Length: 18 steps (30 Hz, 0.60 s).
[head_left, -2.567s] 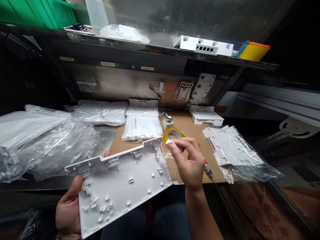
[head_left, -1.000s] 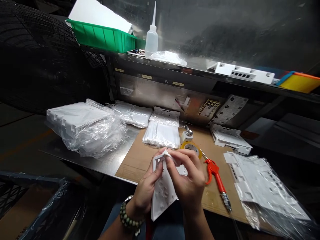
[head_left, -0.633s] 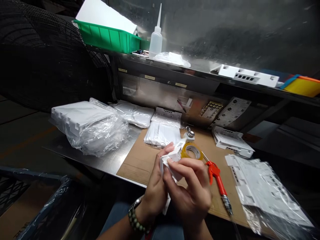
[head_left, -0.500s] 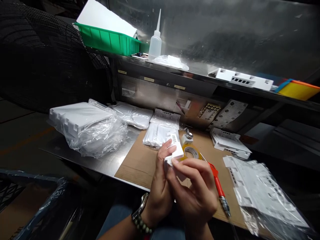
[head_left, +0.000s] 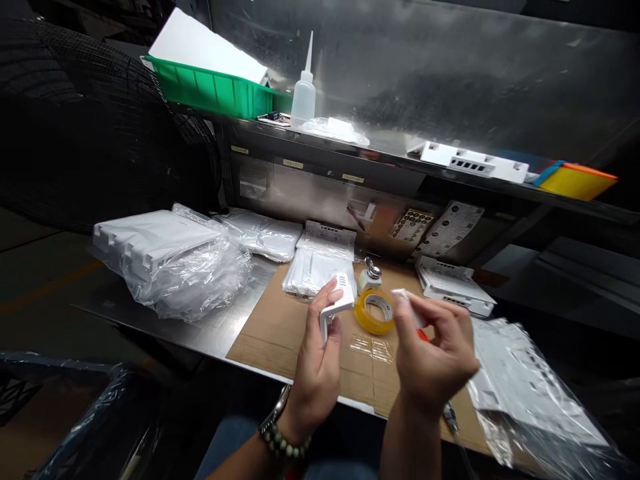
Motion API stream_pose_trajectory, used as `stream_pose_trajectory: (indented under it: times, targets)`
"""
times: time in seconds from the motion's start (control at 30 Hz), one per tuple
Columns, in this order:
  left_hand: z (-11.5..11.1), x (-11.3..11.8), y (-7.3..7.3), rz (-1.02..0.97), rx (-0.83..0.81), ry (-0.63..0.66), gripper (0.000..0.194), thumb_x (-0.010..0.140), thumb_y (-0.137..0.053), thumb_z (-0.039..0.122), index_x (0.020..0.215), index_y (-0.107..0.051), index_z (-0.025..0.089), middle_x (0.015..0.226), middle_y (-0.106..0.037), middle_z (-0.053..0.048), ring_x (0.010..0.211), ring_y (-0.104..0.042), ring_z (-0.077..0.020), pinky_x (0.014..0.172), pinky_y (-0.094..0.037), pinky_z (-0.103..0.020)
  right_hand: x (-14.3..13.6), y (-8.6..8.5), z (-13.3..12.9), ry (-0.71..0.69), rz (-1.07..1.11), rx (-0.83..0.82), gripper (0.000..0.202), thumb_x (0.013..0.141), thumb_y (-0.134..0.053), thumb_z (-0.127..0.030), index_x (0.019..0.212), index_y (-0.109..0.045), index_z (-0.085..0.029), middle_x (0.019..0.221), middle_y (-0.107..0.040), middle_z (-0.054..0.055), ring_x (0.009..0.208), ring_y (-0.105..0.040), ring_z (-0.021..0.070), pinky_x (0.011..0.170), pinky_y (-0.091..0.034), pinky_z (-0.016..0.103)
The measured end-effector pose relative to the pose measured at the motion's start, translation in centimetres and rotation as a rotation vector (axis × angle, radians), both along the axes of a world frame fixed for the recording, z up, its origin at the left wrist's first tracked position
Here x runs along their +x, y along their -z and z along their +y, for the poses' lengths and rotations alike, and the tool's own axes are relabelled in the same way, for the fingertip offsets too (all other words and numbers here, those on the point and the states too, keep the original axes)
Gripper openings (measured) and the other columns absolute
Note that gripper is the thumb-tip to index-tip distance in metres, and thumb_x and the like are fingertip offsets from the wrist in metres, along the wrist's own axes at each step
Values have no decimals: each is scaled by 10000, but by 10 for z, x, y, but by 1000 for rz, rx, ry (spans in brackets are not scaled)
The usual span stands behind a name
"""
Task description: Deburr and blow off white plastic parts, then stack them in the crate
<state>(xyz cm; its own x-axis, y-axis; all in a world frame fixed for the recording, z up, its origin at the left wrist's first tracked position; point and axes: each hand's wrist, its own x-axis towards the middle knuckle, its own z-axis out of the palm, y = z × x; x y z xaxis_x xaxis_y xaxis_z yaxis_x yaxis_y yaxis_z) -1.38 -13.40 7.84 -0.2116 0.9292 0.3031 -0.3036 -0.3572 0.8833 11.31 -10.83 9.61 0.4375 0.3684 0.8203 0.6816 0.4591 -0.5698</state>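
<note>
My left hand [head_left: 319, 373] is closed around a white L-shaped plastic part [head_left: 341, 301] with a row of slots, held above the cardboard. To its right and apart from it, my right hand [head_left: 436, 353] pinches a small white wad [head_left: 401, 293] that looks like a cloth or wipe. Between and behind the hands, a roll of yellow tape [head_left: 363, 319] lies on the cardboard [head_left: 270, 327]. Just past the tape stands a small white bottle with a metal top [head_left: 370, 280]. Behind my right hand, a tool's red handle [head_left: 423, 335] is mostly hidden.
Bagged white panels [head_left: 160, 240] are heaped at the left. More flat white parts [head_left: 320, 267] lie at the back, and others in plastic [head_left: 530, 380] at the right. The shelf above carries a green bin [head_left: 210, 90] and a squeeze bottle [head_left: 303, 100].
My right hand has drawn away from the white plastic part to the right with the wad. My left hand still holds the part, now tilted and seen from its end.
</note>
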Motion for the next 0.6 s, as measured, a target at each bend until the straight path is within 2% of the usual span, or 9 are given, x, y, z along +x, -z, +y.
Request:
stream_pose_trajectory:
  times: [0.07,0.17,0.23,0.3,0.37,0.43,0.5,0.6]
  targets:
    - [4,-6,-1,-37,-58,21,323,1018,-582,303,1336,-642,296,1554,-523,-23,1510,-364,-234,1278,-207,-358,19,7,13,26,94,-16,173,832,-823,-327,922,-784,-184,904,-680,52,841,-637,205,754,-525,361]
    - [10,-17,0,-247,-211,171,405,1008,-605,340,1411,-568,309,1501,-581,-39,1461,-450,-264,1260,-283,-423,44,26,26,-64,275,-161,314,831,-800,-450,972,-753,-173,954,-713,67,891,-659,214,801,-531,360]
    - [14,-26,0,-420,-329,286,516,986,-640,341,1480,-492,316,1450,-629,-62,1405,-524,-297,1221,-361,-484,57,40,29,-209,428,-308,376,836,-779,-497,1020,-701,-178,1018,-739,77,843,-666,183,727,-528,303]
    - [16,-35,0,-518,-394,359,580,967,-662,319,1511,-460,305,1434,-646,-79,1377,-555,-316,1187,-413,-510,67,51,28,-439,585,-499,390,846,-749,-527,1017,-626,-199,1100,-757,93,670,-639,138,547,-470,242]
    - [16,-45,1,-521,-371,397,553,970,-650,286,1500,-494,290,1488,-607,-78,1398,-535,-310,1182,-429,-486,74,56,23,-707,725,-705,381,861,-702,-556,946,-554,-216,1175,-756,122,457,-525,93,383,-338,218]
    - [14,-55,4,-468,-293,382,465,984,-622,273,1447,-573,296,1561,-539,-48,1433,-496,-291,1187,-428,-441,77,55,14,-903,835,-845,384,870,-656,-579,909,-541,-214,1188,-751,153,383,-463,83,323,-285,222]
    - [11,-63,10,-407,-223,342,395,986,-619,275,1377,-643,328,1595,-500,-12,1449,-476,-277,1194,-419,-413,77,52,8,-945,906,-856,383,877,-625,-576,942,-591,-201,1106,-762,157,419,-510,105,326,-341,228]
    - [6,-74,24,-372,-158,316,372,963,-660,337,1325,-670,424,1589,-506,30,1432,-498,-274,1177,-436,-433,71,52,4,-903,965,-818,384,872,-618,-555,1003,-643,-195,946,-754,105,484,-585,137,349,-411,230]
